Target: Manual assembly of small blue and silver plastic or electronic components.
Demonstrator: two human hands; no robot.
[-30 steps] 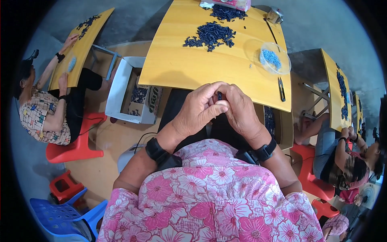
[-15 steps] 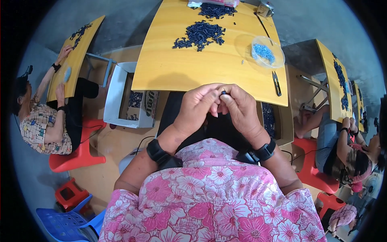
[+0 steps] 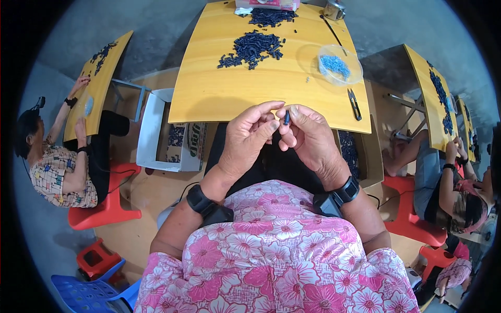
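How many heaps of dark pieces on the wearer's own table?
2. The nearer heap lies in the open on the yellow table; the farther heap sits beyond it, beside the pink-and-white package, which may hide more.

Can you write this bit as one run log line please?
right hand: pinching dark cylindrical piece | left hand: close by, part-curled | yellow table: two piles of dark pieces, clear bowl with blue bits, black snips
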